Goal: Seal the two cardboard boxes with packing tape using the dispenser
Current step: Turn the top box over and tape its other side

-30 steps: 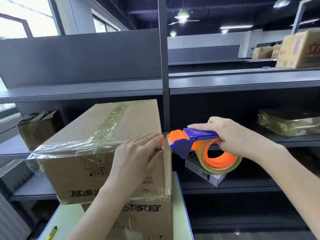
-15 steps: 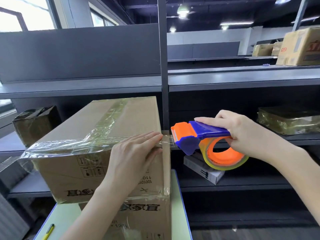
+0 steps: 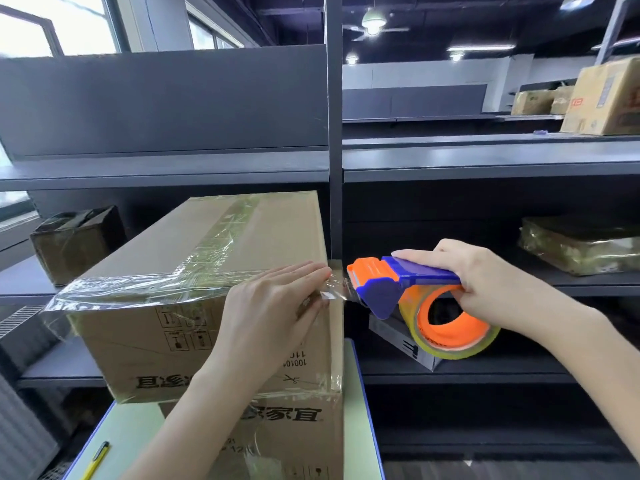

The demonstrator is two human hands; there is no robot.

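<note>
Upper brown cardboard box [image 3: 194, 271] sits stacked on a second, lower brown cardboard box [image 3: 284, 441], both on the pale green, blue-edged counter [image 3: 358, 410]. Wrinkled clear tape already runs lengthwise over the upper box's top and along its near edge. Left hand [image 3: 270, 306] lies flat, fingers straight, pressing the tape end against the box's near right corner. Right hand [image 3: 485, 282] is curled round the handle of the blue and orange plastic tape dispenser [image 3: 388, 285], held in the air just right of that corner, with its roll of clear tape on an orange core [image 3: 450, 327] hanging below. A short span of clear tape [image 3: 337, 293] bridges the fingertips and the dispenser's nose. Judgement: the strip is at the cut-off step. Risks: if the span goes slack or the nose is not tilted onto its blade, the tape may stretch instead of severing; a sideways pull could lift the pressed end or slide the upper box on the lower one; the freed tail may fold onto itself. Versus a second ago: the nose sat nearly against the fingertips and now stands slightly off, exposing the span; the left hand has not shifted.
</note>
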